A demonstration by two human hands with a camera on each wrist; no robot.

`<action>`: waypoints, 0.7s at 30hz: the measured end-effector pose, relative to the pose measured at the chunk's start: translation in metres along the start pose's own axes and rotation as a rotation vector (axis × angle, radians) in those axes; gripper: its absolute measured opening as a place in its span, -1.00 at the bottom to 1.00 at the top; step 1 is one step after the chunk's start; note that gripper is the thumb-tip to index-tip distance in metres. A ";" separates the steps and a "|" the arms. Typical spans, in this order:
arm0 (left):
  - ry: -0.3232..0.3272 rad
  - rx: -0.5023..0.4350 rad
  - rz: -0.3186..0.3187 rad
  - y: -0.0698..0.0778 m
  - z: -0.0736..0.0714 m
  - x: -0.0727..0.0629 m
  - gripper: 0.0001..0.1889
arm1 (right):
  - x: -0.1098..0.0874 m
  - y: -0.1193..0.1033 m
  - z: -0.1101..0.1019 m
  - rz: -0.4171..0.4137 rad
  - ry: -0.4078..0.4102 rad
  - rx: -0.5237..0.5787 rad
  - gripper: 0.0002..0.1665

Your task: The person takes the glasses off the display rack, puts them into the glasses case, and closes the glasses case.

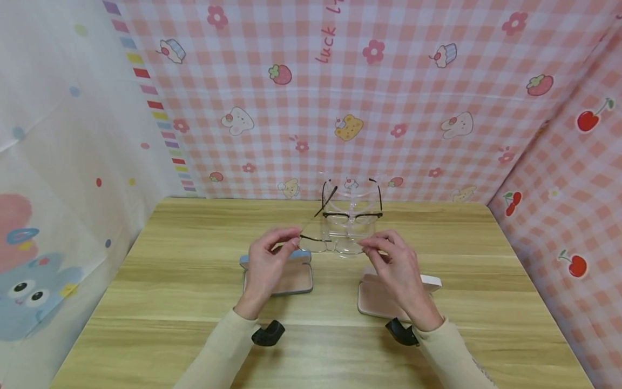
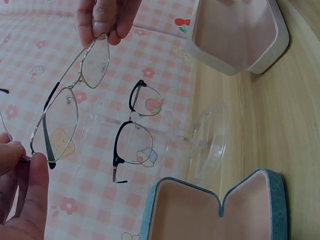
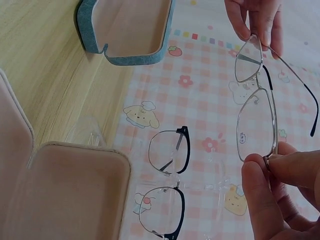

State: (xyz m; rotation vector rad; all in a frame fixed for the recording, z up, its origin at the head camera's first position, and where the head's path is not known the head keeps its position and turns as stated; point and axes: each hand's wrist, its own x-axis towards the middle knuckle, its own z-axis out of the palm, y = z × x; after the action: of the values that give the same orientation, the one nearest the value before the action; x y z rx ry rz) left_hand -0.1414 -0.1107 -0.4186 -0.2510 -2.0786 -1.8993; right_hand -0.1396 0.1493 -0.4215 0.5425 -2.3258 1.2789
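My left hand (image 1: 269, 260) and right hand (image 1: 396, 266) hold a pair of thin metal-framed eyeglasses (image 2: 71, 89) between them, above the table. The left fingertips pinch one end of the frame by its hinge, and the right thumb and fingers (image 3: 280, 165) pinch the opposite end. One temple arm sticks out from the left-hand side, while the other lies folded behind the lenses. Just beyond, black-browed eyeglasses (image 1: 352, 218) rest on a clear plastic display stand (image 2: 212, 135), partly overlapped by the held pair in the head view.
An open blue glasses case (image 1: 298, 256) lies on the wooden table (image 1: 194, 297) below my left hand. Another open case, white outside (image 1: 431, 281), lies partly hidden under my right hand. Patterned cloth (image 1: 311, 97) hangs behind the table and at both sides.
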 end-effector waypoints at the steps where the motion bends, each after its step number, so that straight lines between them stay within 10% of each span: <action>1: -0.002 0.002 -0.002 0.000 0.000 0.000 -0.81 | 0.000 0.000 0.000 -0.002 0.001 -0.001 -0.78; 21: -0.015 0.152 0.014 0.001 0.000 -0.003 -0.80 | 0.000 0.002 0.001 -0.012 0.014 0.000 -0.79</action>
State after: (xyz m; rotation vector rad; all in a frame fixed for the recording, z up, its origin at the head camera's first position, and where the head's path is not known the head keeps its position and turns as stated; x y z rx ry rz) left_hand -0.1383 -0.1102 -0.4188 -0.2438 -2.2118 -1.7255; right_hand -0.1408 0.1499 -0.4234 0.5454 -2.3079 1.2734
